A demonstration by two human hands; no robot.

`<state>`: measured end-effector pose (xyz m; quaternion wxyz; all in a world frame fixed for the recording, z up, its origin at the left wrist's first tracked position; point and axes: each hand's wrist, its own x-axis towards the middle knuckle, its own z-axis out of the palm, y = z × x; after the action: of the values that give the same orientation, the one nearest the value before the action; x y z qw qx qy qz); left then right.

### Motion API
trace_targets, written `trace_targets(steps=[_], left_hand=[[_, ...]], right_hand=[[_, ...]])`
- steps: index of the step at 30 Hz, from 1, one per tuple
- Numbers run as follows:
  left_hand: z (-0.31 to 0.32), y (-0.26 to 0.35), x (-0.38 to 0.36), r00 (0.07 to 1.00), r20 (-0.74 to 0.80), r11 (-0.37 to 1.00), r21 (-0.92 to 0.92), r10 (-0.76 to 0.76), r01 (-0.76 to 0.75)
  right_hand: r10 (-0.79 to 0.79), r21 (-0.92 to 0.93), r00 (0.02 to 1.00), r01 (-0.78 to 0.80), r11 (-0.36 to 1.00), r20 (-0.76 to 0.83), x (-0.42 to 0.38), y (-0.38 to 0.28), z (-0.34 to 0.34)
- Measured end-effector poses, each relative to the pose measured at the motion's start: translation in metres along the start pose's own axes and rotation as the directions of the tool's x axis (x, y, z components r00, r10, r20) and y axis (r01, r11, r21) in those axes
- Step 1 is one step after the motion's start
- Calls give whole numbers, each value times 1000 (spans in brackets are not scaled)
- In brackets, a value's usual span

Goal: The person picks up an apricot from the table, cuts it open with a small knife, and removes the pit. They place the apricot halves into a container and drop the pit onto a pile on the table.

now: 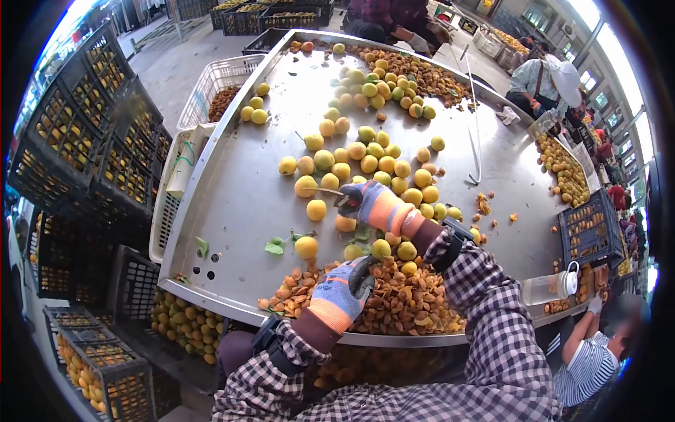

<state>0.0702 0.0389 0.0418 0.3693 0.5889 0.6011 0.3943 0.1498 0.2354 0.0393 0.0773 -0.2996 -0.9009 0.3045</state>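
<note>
My right hand (376,205), in a blue and orange glove, is closed on a thin curved tool (325,190). The tool's tip points left, over the yellow apricot-like fruits (341,171) spread on the metal table. At the near edge my left hand (342,288), gloved alike, has its fingers curled over a heap of brown pits or pieces (408,299). Whatever lies between those fingers is hidden. Just above the left hand sits a yellow fruit (306,247), with green leaves (275,245) beside it.
The metal table (239,183) has a raised rim. A bent metal rod (477,133) and a clear bottle (545,288) lie on its right side. Black crates of fruit (84,133) are stacked left, near a white basket (211,88). Other people (545,84) sit around the table.
</note>
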Motion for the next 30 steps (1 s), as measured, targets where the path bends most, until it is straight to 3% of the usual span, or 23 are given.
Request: trace_targets(steps=[1,4,8,10,12,14,17,18,21,24,25,26,28,29,30], left_hand=[[-1,1,0,1000,2,1000,18,-4,4],[3,-5,0,1000,20,1000,19,12,-13],[0,1,0,1000,-1,999,45,-6,6],[-1,0,2,999,32,998,53,-20,18],[-4,-1,3,998,48,998,57,-33,30],[-5,-1,2,998,59,998,64,-34,30],[-5,-2,1,999,37,994,110,-15,11],[-5,-2,2,997,67,995,93,-33,27],[-2,-3,4,994,96,995,87,-51,43],[3,-2,3,992,113,996,82,-57,48],[3,-2,4,991,115,996,70,-62,55],[3,-2,5,991,115,996,77,-63,55],[7,-3,5,999,40,993,119,19,-24],[8,-4,6,999,33,992,123,7,-11],[8,-5,9,998,55,993,117,-10,4]], right_hand=[[-26,35,998,29,999,-65,3,11,2],[96,176,991,-79,981,-90,16,31,-6],[75,179,967,-31,983,-243,48,71,-20],[199,-3,944,-207,978,-263,63,82,-35],[264,-35,892,-297,954,-366,73,110,-40],[321,-71,880,-367,928,-349,64,109,-53],[294,-143,929,-330,933,-227,38,81,-57],[284,-308,933,-342,888,-219,35,90,-46],[195,-498,955,-283,820,-222,13,81,-35],[195,-443,912,-351,825,-360,28,140,-41],[308,-434,883,-447,782,-354,37,142,-48],[188,-337,855,-381,861,-484,34,143,-45],[69,-222,873,-198,955,-483,33,86,-46],[-101,-179,863,12,984,-496,41,83,-33],[-177,-173,894,115,978,-411,41,58,-28]])
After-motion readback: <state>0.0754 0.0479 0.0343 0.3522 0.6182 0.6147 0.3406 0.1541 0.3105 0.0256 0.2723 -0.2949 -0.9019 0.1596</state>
